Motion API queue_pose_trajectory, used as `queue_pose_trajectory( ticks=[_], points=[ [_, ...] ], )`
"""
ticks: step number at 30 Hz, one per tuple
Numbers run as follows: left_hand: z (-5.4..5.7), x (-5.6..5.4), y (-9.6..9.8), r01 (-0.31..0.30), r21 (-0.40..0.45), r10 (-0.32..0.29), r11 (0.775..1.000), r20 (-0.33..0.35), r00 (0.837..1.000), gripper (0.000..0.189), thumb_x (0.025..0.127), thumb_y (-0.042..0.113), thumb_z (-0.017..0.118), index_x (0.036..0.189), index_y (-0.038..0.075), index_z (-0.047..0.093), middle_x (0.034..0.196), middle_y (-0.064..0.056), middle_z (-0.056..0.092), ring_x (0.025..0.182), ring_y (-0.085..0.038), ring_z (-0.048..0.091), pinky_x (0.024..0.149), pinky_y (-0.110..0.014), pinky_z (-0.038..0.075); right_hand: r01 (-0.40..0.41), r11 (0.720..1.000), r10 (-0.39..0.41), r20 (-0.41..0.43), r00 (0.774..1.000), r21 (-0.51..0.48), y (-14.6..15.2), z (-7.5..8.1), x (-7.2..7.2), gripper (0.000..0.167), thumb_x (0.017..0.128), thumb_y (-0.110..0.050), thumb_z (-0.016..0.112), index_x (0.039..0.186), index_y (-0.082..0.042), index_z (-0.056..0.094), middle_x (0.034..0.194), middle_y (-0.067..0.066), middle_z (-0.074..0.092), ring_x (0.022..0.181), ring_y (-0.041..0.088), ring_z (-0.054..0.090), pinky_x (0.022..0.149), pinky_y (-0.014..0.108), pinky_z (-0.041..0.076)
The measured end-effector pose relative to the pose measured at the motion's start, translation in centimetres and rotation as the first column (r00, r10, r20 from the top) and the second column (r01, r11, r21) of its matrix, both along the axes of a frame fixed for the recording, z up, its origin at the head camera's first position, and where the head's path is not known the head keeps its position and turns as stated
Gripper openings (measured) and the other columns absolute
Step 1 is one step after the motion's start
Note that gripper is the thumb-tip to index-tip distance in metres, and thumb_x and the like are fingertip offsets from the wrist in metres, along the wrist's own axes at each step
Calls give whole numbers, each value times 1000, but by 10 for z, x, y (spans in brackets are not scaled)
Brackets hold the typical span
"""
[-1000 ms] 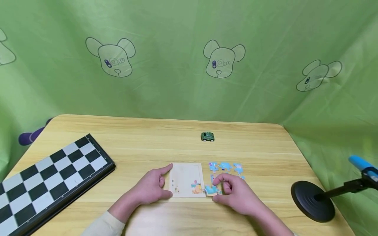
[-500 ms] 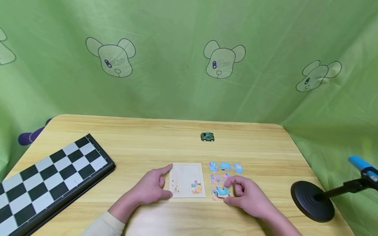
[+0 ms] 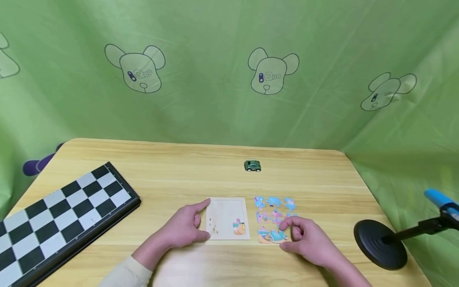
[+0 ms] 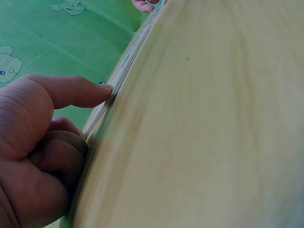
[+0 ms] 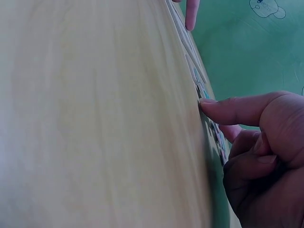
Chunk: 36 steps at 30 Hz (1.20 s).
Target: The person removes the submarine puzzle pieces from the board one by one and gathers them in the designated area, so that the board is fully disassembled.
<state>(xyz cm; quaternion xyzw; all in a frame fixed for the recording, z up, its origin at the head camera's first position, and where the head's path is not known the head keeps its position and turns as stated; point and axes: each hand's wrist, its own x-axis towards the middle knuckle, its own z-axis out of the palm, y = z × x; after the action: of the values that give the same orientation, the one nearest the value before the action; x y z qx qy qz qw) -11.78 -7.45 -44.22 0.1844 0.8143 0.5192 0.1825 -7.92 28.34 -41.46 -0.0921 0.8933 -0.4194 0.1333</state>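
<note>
In the head view, a shallow wooden puzzle board (image 3: 224,212) lies flat. One puzzle piece (image 3: 239,229) sits in its lower right corner. My left hand (image 3: 181,228) holds the board's left side, index finger at the upper corner and thumb at the lower corner. To the right, my right hand (image 3: 309,240) pinches the right end of a turquoise puzzle piece (image 3: 278,235) between thumb and index finger. That piece lies beside an orange-and-blue piece (image 3: 264,236). In the right wrist view the thumb (image 5: 216,109) is right at the pieces' edge.
Blue pieces (image 3: 274,202) and pink pieces (image 3: 263,217) lie in rows above. A small green toy car (image 3: 252,166) stands farther back. At left is a black-and-white chessboard (image 3: 68,215); at right, a round black stand base (image 3: 380,244). A green curtain (image 3: 222,111) hangs behind.
My right hand has moved right from the board's edge with the turquoise piece, over the orange-and-blue piece, and down beside it. My left hand stays at the board.
</note>
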Motion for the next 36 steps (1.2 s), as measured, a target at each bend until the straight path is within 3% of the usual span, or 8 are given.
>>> queue_pose_trajectory(
  ticks=[3, 5, 7, 10, 12, 16, 28, 36],
  points=[
    [0, 0, 0, 0, 5, 0, 1000, 4, 1000, 96, 72, 4, 83, 152, -4, 32, 51, 9, 32, 43, -8, 28, 50, -26, 39, 4, 1000, -4, 3, 1000, 7, 2, -1, -1, 37, 75, -13, 87, 102, -7, 64, 60, -8, 32, 54, 6, 33, 92, 27, 42],
    [-1, -1, 1, 0, 7, 0, 1000, 3, 1000, 96, 72, 4, 83, 152, -5, 32, 50, 9, 32, 42, -8, 28, 50, -26, 39, 11, 1000, -11, -1, 1000, 16, 3, -1, -2, 36, 74, -14, 87, 102, -8, 65, 59, -8, 32, 66, 3, 48, 101, 29, 40],
    [-1, -1, 1, -1, 8, 1, 1000, 2, 1000, 96, 72, 3, 83, 152, -5, 32, 50, 9, 32, 42, -7, 28, 49, -26, 39, 17, 1000, -17, 7, 1000, 21, 4, -1, -2, 36, 74, -14, 87, 102, -9, 65, 59, -8, 32, 69, 5, 50, 103, 30, 38],
    [-1, -1, 1, -1, 6, 1, 1000, -3, 1000, 95, 72, 3, 83, 152, -5, 32, 50, 9, 32, 42, -7, 28, 50, -26, 39, 18, 1000, -18, 21, 1000, 22, 6, -1, -3, 37, 74, -14, 87, 103, -7, 65, 59, -8, 32, 66, 4, 49, 99, 29, 41],
    [-1, -1, 1, 0, 5, 0, 1000, -5, 1000, 95, 72, 3, 83, 152, -5, 33, 50, 9, 32, 42, -7, 28, 51, -26, 40, 15, 1000, -15, 38, 999, 14, 7, -1, -3, 38, 75, -14, 87, 104, -5, 65, 60, -7, 33, 54, 7, 35, 91, 26, 43],
    [-1, 0, 1, -1, 7, 1, 1000, -1, 1000, 95, 72, 3, 83, 152, -5, 32, 50, 9, 32, 42, -7, 28, 53, -26, 42, 9, 1000, -8, 53, 999, -13, 9, -1, -2, 38, 75, -12, 87, 105, -3, 64, 61, -5, 33, 53, 7, 32, 78, 27, 43],
    [-1, 0, 2, -1, 8, 1, 1000, 1, 1000, 96, 71, 4, 83, 152, -4, 33, 51, 9, 32, 42, -7, 29, 55, -27, 43, 14, 1000, -14, 64, 998, -7, 10, -2, -3, 38, 75, -12, 87, 105, -3, 65, 63, -4, 32, 56, 8, 33, 85, 26, 43],
    [0, 0, 1, -3, 2, 3, 1000, 2, 1000, 96, 72, 4, 83, 153, -3, 32, 51, 9, 32, 42, -7, 28, 56, -27, 44, 42, 997, -41, 25, 999, -58, -7, 3, -6, 40, 77, -16, 86, 110, -5, 66, 64, -3, 32, 57, 8, 34, 77, 26, 39]
  ],
)
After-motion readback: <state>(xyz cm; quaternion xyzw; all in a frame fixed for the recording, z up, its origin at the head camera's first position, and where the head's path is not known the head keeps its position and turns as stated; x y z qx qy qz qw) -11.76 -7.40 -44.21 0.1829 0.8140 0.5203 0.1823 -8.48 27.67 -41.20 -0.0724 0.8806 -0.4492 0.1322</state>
